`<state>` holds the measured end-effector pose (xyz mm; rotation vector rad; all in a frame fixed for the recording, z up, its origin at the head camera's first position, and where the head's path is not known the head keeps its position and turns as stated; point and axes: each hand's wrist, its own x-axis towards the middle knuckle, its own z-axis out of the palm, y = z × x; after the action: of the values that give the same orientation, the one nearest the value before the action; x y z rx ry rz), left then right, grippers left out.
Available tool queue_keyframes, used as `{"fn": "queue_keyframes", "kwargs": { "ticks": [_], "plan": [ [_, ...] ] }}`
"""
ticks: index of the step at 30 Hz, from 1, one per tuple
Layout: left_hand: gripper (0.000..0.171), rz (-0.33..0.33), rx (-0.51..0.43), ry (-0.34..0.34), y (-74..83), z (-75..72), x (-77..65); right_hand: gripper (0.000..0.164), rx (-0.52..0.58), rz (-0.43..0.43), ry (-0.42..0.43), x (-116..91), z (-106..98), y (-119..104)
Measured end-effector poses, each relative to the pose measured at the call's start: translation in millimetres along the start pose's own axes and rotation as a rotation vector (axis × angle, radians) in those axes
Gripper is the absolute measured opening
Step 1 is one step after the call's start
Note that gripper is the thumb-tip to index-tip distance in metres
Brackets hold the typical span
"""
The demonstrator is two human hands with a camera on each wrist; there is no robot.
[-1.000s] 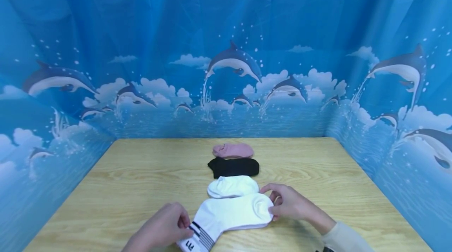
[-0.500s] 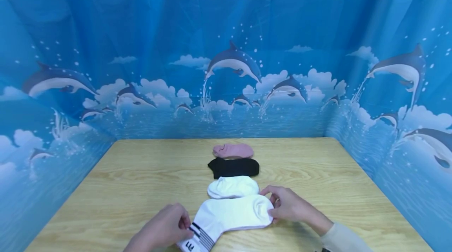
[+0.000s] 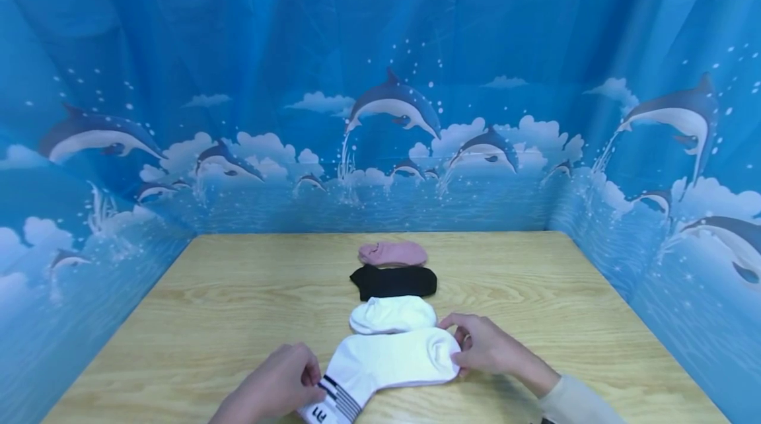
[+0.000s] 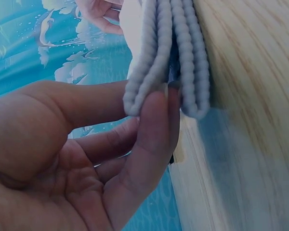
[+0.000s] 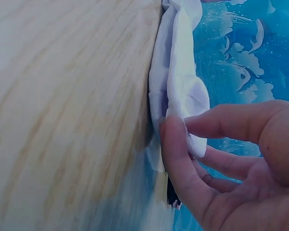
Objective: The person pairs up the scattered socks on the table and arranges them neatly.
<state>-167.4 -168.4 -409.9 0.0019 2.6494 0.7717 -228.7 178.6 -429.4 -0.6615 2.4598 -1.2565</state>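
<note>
A pair of white crew socks (image 3: 398,359) lies stacked at the near middle of the table, black stripes and lettering on the cuff. At the cuff end, my left hand (image 3: 282,374) pinches the upper sock. The left wrist view shows two ribbed cuffs (image 4: 151,53), one over the other, with a fingertip between them. At the toe end, my right hand (image 3: 490,345) pinches the upper sock between thumb and finger. In the right wrist view, that finger sits between the two sock layers (image 5: 180,72). The lower sock rests on the table.
Beyond the crew socks, white low-cut socks (image 3: 394,314), black socks (image 3: 397,282) and pink socks (image 3: 392,253) lie in a column on the wooden table (image 3: 250,292). A blue dolphin-print curtain (image 3: 380,28) surrounds the table's back and sides.
My right hand has shifted very slightly toward the near edge at the toe. The left hand and the socks look the same.
</note>
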Motion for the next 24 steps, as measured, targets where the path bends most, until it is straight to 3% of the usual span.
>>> {"fn": "queue_keyframes", "kwargs": {
  "ticks": [7,18,24],
  "plan": [
    [0.017,-0.01,0.008,0.006,0.7,0.2,0.2,0.045,-0.032,0.005,0.002,-0.2,0.6,-1.2],
    [0.02,0.046,0.013,0.038,-2.0,1.1,-2.2,0.045,-0.09,-0.01,0.024,0.5,1.7,-0.7],
    [0.02,0.016,0.031,0.011,-1.3,0.2,-1.3,0.044,-0.125,-0.01,0.027,0.1,1.8,-2.7]
  ]
}}
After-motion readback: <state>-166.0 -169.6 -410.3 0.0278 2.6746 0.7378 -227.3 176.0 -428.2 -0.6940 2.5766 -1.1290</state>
